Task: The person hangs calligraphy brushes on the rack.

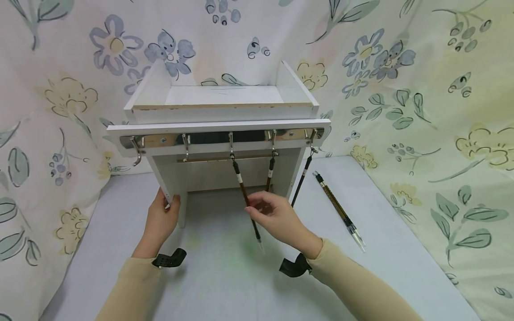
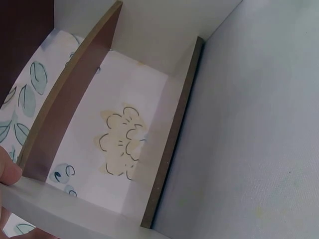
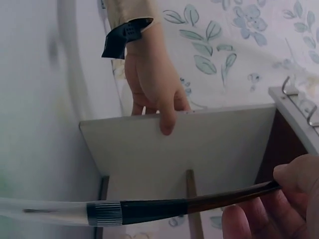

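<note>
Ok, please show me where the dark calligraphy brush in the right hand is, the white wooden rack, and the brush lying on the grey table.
Dark calligraphy brush held by right hand (image 1: 245,196), head view, mid shaft.
White wooden rack (image 1: 217,126), head view, front rail.
Brush lying on grey table (image 1: 335,205), head view, middle of handle.

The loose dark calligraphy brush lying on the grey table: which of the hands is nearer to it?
Right. The right hand pinches a hanging brush just left of the loose dark calligraphy brush; the left hand grips the white rack's side panel, farther away.
</note>
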{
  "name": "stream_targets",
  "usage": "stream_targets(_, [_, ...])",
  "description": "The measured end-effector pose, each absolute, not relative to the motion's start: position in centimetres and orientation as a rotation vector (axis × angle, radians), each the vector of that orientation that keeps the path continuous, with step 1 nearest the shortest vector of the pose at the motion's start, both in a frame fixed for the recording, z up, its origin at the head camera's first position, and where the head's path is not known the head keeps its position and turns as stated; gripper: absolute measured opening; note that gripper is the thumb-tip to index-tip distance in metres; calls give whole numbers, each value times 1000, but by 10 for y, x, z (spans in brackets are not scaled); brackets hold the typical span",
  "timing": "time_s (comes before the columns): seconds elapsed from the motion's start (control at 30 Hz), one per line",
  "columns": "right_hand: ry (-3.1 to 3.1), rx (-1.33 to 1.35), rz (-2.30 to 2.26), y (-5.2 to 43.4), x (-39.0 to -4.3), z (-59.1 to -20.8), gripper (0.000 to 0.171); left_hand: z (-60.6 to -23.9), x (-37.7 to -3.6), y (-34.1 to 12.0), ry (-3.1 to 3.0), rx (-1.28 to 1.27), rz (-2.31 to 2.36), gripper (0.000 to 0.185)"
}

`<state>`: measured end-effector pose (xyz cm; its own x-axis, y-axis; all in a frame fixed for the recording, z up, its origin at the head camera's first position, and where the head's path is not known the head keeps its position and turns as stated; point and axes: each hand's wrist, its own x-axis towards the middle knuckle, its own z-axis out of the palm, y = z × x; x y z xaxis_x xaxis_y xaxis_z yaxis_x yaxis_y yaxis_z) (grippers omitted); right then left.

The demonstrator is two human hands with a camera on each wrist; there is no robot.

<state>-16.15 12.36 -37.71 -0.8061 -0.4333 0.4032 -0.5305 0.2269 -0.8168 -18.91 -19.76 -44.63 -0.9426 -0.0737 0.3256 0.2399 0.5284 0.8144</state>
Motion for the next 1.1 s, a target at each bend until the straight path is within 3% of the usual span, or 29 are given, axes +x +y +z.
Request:
stream_targets(0.4, [-2389,768,1632,90,-162,-378,24,-446,-189,-197,-2438,-141,-1383,49])
stream_targets(0.57, [-2349,762,1595,82,-155,-362,21,-445,-189,-197,-2438,-146,-1390,50])
stream_targets(1.1, [-2342,768,1573,80,-158,-363,20,-446,-189,-197,-2430,-160,-1381,48])
